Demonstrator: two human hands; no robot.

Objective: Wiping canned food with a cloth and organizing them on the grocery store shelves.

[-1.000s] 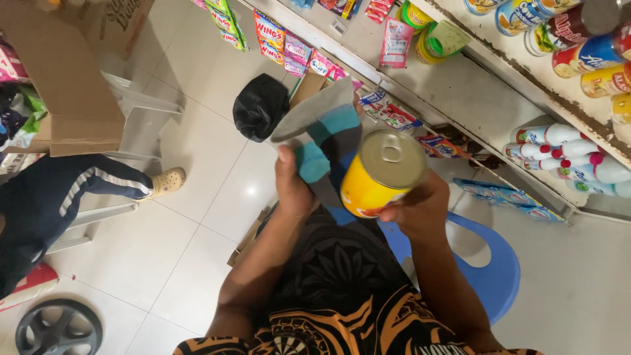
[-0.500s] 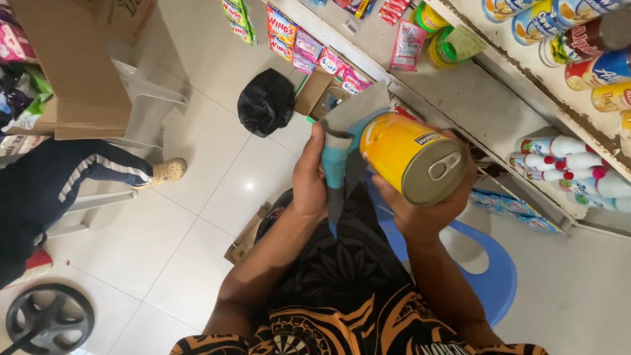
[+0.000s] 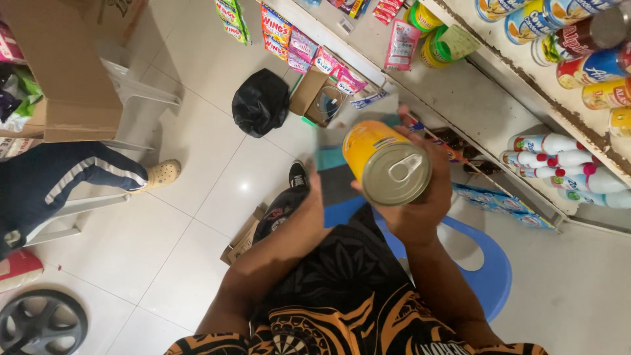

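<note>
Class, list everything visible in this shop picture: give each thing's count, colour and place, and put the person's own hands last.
tin can: one, yellow with silver pull-tab lid, in the right hand
cloth: one, teal and grey, blurred, against the can
bag: one, black, on the floor
cardboard box: one, brown, upper left
white bottles: several, lower shelf at right
stool: one, blue, beneath the person
wheel: one, black, bottom left
another person's leg: one, dark blue trousers, left
left hand: behind the cloth
right hand: gripping the can

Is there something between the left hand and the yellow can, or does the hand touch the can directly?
A blue-and-grey cloth lies between them: the left hand presses it to the side of the yellow can. The right hand grips the can bare.
</note>
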